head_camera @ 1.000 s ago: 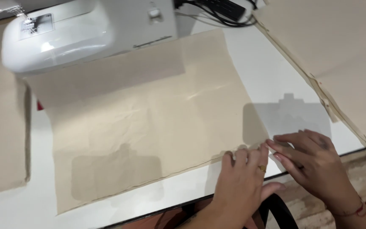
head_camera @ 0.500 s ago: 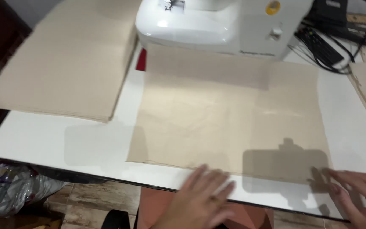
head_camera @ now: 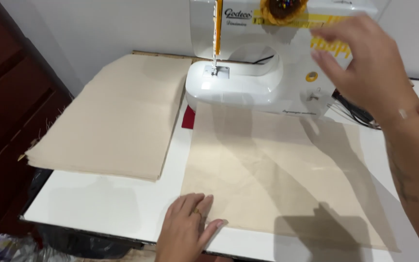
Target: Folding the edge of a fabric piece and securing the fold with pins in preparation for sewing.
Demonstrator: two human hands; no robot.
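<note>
A beige fabric piece (head_camera: 277, 170) lies flat on the white table (head_camera: 103, 206) in front of a white sewing machine (head_camera: 263, 63). My left hand (head_camera: 187, 228) rests flat on the table at the fabric's near left corner, fingers together and touching its edge. My right hand (head_camera: 364, 60) is raised in the air in front of the machine's right side, fingers spread and holding nothing.
A stack of beige fabric sheets (head_camera: 117, 116) covers the table's left part. A red item (head_camera: 188, 118) peeks out beside the machine base. Dark cables (head_camera: 355, 111) lie behind the right hand. A dark wooden cabinet (head_camera: 6, 121) stands at the left.
The view has swung left and up. My right hand lifted off the fabric's near edge and rose toward the machine. My left hand stays at the fabric's near edge.
</note>
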